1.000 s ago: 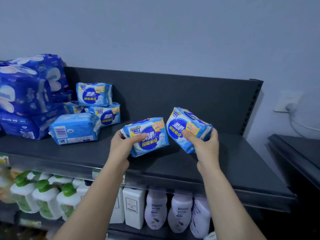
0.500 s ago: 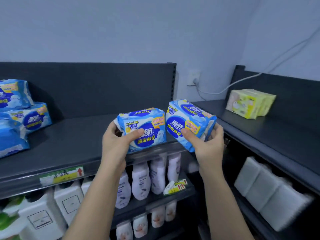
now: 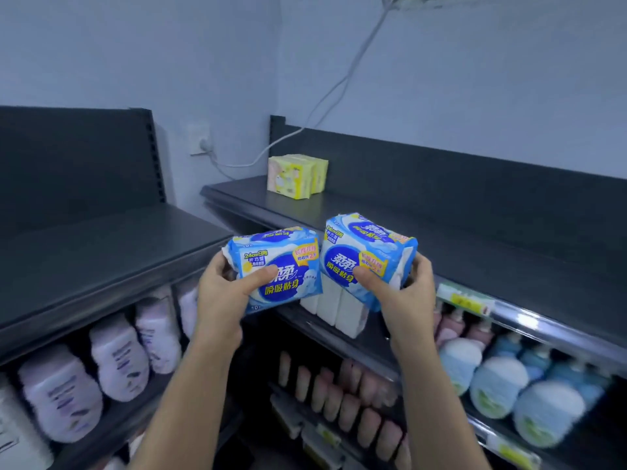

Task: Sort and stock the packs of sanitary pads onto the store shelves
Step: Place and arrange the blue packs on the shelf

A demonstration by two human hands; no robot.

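I hold two blue-and-white packs of sanitary pads in front of me, side by side. My left hand (image 3: 222, 288) grips the left pack (image 3: 283, 262), thumb across its front. My right hand (image 3: 405, 293) grips the right pack (image 3: 364, 252), which is tilted. Both packs hang in the air before the corner where two dark shelf units meet. On the top shelf of the right unit (image 3: 475, 252) stand yellow pad packs (image 3: 297, 176) near its far end. The top shelf of the left unit (image 3: 101, 252) shows bare dark metal.
White packs (image 3: 339, 308) stand on the shelf just below my hands. White bottles (image 3: 115, 354) fill the left unit's lower shelf; blue-and-white bottles (image 3: 502, 385) and pink tubes (image 3: 339, 398) fill the right unit's. A wall socket (image 3: 200, 140) with a cable sits in the corner.
My view has swung right, from the left unit with its blue packs to the corner and the right unit. Both hands kept their packs and carried them along.
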